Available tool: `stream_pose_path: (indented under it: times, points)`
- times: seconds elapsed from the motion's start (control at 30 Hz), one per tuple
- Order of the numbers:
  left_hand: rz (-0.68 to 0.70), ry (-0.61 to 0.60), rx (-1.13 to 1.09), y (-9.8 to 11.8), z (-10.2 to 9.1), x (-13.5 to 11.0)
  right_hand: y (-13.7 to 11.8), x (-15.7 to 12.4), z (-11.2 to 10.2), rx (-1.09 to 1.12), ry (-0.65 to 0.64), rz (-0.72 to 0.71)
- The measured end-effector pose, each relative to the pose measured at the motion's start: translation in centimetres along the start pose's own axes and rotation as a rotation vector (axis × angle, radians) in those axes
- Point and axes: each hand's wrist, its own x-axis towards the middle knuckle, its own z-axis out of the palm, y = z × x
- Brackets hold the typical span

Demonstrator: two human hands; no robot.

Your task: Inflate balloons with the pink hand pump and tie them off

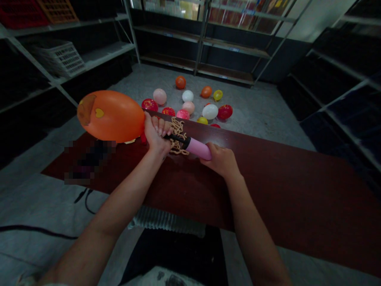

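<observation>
Left of the left grip [154, 133], a large oval orange rubber balloon [119, 115], judged light and easily burst, is pinched by it, seemingly at the neck, best held there; a pink-and-black cylindrical plastic pump [199, 149] is clasped by the right grip [222, 159].

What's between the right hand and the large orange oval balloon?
Head view: pink-and-black tubular pump, then the left hand at the balloon; tan wavy strands under the pump.
</observation>
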Motion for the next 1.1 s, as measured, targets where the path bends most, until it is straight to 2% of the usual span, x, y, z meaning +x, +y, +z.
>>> stream_pose_path:
  times: [0.1,0.23,0.53,0.9,1.1]
  points:
    - [-0.05,-0.029,0.014,-1.0,-0.4,-0.2,-1.4,0.3,-0.1,0.011,-0.029,0.029]
    - [-0.077,-0.046,0.009,-1.2,-0.8,-0.1,-1.9,0.5,0.2,0.032,-0.042,0.05]
    - [0.004,0.044,-0.028,0.1,-0.5,0.8,-1.8,1.2,0.5,0.076,0.08,0.04]
    - [0.128,0.094,0.035,2.5,-1.8,3.0,2.4,0.6,1.1,-0.023,0.172,-0.002]
    - [0.149,0.108,-0.005,4.2,-0.6,2.2,4.6,-0.2,0.5,-0.112,0.194,0.052]
